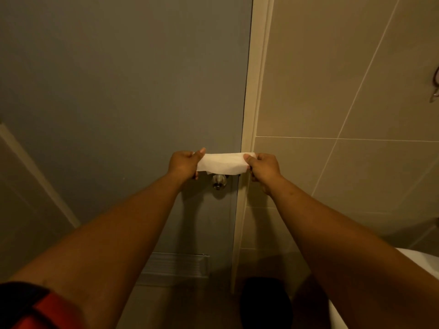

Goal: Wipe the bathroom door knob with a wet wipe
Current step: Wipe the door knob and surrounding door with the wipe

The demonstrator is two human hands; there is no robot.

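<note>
A white wet wipe (223, 163) is stretched flat between both hands, just above the round metal door knob (219, 182) on the grey bathroom door (123, 96). My left hand (183, 164) pinches the wipe's left end. The right end is held in my right hand (263, 167). The wipe's lower edge hides the top of the knob; whether it touches the knob is unclear.
A pale door frame (255, 96) runs right of the knob, with beige wall tiles (344, 115) beyond. A vent grille (175, 267) sits low in the door. A dark bin-like object (263, 302) and a white fixture (425, 264) lie at bottom right.
</note>
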